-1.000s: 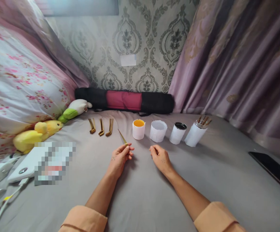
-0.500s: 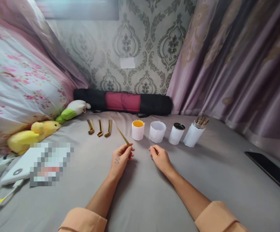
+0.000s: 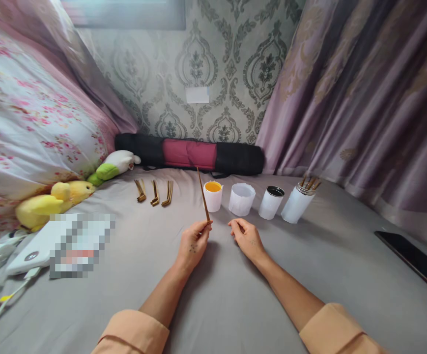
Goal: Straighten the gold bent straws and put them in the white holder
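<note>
Observed from where I stand: the person's left hand [image 3: 194, 246] is pinching a thin brown stick [image 3: 203, 196] by its lower end, thumb against fingers. The stick points up and away, leaning slightly left, directly beside a white cup with an orange inside [image 3: 213, 200]; I cannot tell whether the two touch. The right hand [image 3: 248, 241] is loosely closed, its fingers folded in by the thumb, on the near side of a translucent cup [image 3: 241, 202]. The hands are apart.

Further right in the same row stand a white cup with a dark inside [image 3: 270, 206] and a tall white jar [image 3: 296, 209], which holds several brown sticks [image 3: 312, 184]. Left of the left hand, three groups of bent gold tubes [image 3: 155, 192] lie side by side on the grey sheet [image 3: 220, 305].

Behind the row lies a long black and red bag [image 3: 189, 153]. A dark phone [image 3: 414, 260] rests at far right. Two plush toys [image 3: 47, 206] sit at left, near a white box [image 3: 38, 250] with a cable attached.
</note>
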`<state>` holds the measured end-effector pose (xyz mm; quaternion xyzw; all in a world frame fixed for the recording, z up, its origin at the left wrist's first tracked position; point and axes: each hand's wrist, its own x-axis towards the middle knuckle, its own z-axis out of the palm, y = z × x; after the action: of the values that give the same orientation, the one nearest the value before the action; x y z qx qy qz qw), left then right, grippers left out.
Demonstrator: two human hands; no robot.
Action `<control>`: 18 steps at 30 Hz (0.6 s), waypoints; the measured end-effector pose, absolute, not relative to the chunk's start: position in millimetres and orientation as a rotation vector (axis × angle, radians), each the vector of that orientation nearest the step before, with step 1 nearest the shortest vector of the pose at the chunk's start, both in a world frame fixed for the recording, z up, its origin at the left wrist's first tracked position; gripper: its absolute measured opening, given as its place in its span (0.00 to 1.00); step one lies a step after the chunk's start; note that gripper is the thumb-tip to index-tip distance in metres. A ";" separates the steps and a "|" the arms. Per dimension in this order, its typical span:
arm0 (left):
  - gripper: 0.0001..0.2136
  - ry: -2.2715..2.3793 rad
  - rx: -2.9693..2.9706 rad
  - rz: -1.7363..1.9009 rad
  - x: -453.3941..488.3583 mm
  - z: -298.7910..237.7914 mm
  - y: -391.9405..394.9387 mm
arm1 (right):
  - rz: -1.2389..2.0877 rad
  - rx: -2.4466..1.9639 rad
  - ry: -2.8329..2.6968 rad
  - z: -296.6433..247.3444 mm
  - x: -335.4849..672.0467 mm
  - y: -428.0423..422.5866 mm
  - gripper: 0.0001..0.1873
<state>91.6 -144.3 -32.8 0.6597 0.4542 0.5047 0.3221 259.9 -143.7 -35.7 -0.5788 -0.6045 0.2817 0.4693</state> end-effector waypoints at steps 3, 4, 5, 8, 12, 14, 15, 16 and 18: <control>0.13 1.179 1.826 1.335 93.3 -30.3 -146.8 | 0.695 -1.381 -1.477 -35.0 258.7 -145.0 0.18; 0.13 1.178 1.848 1.333 94.1 -29.5 -147.6 | 0.698 -1.367 -1.476 -34.5 258.2 -145.5 0.18; 0.13 1.177 1.867 1.332 94.8 -28.9 -148.5 | 0.703 -1.353 -1.473 -34.0 257.8 -146.1 0.18; 0.13 1.168 1.937 1.312 96.9 -27.9 -150.6 | 0.717 -1.310 -1.458 -32.0 256.5 -147.4 0.18; 0.13 1.174 2.065 1.260 97.9 -29.1 -151.5 | 0.749 -1.255 -1.431 -28.5 255.0 -148.1 0.17; 0.14 1.181 2.125 1.229 97.7 -30.4 -151.4 | 0.774 -1.227 -1.414 -26.6 254.2 -148.4 0.16; 0.14 1.183 2.154 1.212 97.5 -31.1 -151.4 | 0.787 -1.213 -1.405 -25.8 253.8 -148.7 0.16; 0.14 1.185 2.181 1.194 97.4 -31.6 -151.5 | 0.800 -1.201 -1.394 -25.0 253.4 -148.9 0.16; 0.14 1.184 2.232 1.164 97.4 -32.4 -151.9 | 0.826 -1.183 -1.372 -24.1 252.6 -149.5 0.16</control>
<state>97.4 -151.9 -32.4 0.7894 0.4187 0.4118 0.1788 252.6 -149.5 -24.1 -0.4986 -0.5783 0.3480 0.5439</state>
